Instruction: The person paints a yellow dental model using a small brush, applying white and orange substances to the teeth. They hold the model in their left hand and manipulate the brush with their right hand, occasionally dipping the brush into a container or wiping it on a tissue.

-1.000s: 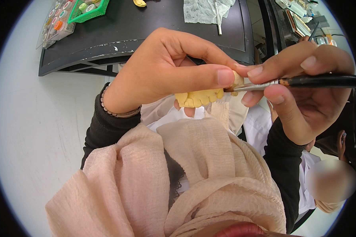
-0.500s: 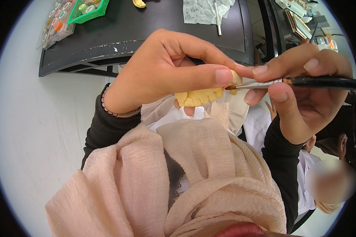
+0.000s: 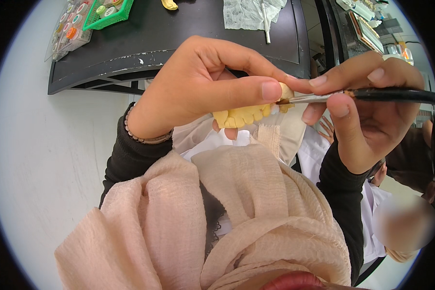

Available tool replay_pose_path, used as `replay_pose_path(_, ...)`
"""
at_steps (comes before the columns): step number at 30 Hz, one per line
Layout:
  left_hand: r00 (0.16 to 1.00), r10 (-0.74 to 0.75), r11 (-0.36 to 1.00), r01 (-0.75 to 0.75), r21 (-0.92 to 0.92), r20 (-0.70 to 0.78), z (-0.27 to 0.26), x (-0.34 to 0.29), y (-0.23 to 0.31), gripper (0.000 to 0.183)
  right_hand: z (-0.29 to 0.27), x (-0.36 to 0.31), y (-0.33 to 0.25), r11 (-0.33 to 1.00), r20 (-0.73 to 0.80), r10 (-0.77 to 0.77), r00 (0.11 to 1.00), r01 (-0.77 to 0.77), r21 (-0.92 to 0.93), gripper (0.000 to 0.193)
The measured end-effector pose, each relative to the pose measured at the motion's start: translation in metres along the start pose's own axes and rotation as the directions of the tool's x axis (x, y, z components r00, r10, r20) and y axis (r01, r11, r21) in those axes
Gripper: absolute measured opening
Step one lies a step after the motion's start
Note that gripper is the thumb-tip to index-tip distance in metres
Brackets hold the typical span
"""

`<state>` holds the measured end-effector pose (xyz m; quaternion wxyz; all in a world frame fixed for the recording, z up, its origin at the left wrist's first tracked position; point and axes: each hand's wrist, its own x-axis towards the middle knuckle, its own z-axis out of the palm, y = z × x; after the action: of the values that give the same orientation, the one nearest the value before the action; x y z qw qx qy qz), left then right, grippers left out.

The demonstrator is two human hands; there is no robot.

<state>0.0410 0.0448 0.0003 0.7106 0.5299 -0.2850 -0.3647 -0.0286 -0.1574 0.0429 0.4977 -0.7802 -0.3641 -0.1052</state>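
My left hand (image 3: 212, 89) is closed around a yellow dental cast (image 3: 241, 116), its thumb lying along the top and its row of teeth facing down toward my lap. One whitish tooth shows near the cast's right end. My right hand (image 3: 372, 111) pinches a fine paintbrush (image 3: 319, 98) with a black handle and a silver ferrule. The brown bristle tip touches, or nearly touches, the cast just beside my left thumb. Much of the cast is hidden behind my left fingers.
Beyond my hands stands a black table (image 3: 198, 29). On it are a green basket (image 3: 108, 19) with small jars, a clear case of capped jars (image 3: 71, 31), a yellow piece (image 3: 169, 4), and a white tissue (image 3: 244, 14) with a thin tool (image 3: 266, 21). A person (image 3: 377, 212) sits at right.
The brush and my right hand have shifted slightly, and the handle lies a little higher. The cast is tilted a bit, showing a whitish tooth by the brush tip. My left hand is nearly still.
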Motion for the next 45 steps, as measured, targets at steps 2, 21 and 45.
replay_pose_path(2,1.000,0.001,1.000,-0.001,-0.007,0.012,0.000,0.001,0.001,0.038,0.002,-0.004,0.002,0.998,-0.092,0.014,0.996,-0.008,0.061,0.033)
replay_pose_path(21,0.969,0.197,0.980,-0.198,0.010,-0.150,0.006,-0.003,-0.013,0.070,0.034,-0.017,0.016,0.969,-0.501,-0.009,0.865,0.131,0.209,0.020)
replay_pose_path(45,0.966,0.199,0.980,-0.191,0.059,-0.164,0.004,-0.004,-0.011,0.069,0.034,-0.012,0.010,0.995,-0.464,0.032,0.885,0.016,0.099,0.025)
